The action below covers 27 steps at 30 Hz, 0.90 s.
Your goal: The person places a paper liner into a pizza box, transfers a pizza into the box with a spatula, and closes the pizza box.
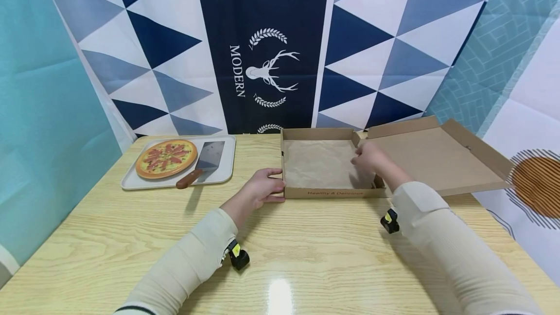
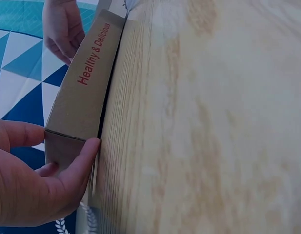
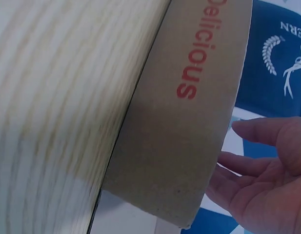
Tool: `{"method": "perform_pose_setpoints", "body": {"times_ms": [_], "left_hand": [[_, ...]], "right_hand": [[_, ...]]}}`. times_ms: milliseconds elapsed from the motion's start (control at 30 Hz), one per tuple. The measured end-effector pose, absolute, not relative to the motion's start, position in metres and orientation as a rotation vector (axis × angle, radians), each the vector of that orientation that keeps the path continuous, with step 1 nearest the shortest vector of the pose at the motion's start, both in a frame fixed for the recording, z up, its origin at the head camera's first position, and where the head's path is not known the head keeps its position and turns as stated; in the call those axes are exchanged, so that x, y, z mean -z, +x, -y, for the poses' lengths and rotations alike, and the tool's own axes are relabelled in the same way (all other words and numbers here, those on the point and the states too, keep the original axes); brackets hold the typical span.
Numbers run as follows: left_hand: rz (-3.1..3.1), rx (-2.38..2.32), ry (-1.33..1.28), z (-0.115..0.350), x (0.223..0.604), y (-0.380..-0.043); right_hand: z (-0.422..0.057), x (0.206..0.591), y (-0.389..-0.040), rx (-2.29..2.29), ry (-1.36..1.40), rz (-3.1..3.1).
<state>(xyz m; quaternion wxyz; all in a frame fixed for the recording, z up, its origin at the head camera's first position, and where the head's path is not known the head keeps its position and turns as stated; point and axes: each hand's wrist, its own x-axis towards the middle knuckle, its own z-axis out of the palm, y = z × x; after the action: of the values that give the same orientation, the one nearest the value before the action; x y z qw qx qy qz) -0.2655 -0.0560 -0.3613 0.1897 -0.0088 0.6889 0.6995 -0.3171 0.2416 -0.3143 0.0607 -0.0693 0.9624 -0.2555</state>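
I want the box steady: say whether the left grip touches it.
Touching: left wrist view shows the left grip, fingertips on a corner of the box.

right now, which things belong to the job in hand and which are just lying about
Seems part of the job:
- cardboard box, left hand touching its left side, right hand over its right part
- opened lid

Lying about, untouched:
- white tray
- pizza and spatula on it

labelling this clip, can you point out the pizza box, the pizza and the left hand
Pizza box (image 1: 334, 193): head view, on its front wall
Pizza (image 1: 166, 158): head view, on its topping
Left hand (image 1: 263, 187): head view, on the back of the hand
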Motion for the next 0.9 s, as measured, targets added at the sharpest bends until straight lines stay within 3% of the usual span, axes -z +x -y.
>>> {"method": "perform_pose_setpoints", "body": {"times_ms": [900], "left_hand": [[-2.085, -1.917, -0.062, 0.059, 0.359, -0.262]], "right_hand": [[-0.217, 0.317, -0.271, 0.887, -0.479, -3.09]]}}
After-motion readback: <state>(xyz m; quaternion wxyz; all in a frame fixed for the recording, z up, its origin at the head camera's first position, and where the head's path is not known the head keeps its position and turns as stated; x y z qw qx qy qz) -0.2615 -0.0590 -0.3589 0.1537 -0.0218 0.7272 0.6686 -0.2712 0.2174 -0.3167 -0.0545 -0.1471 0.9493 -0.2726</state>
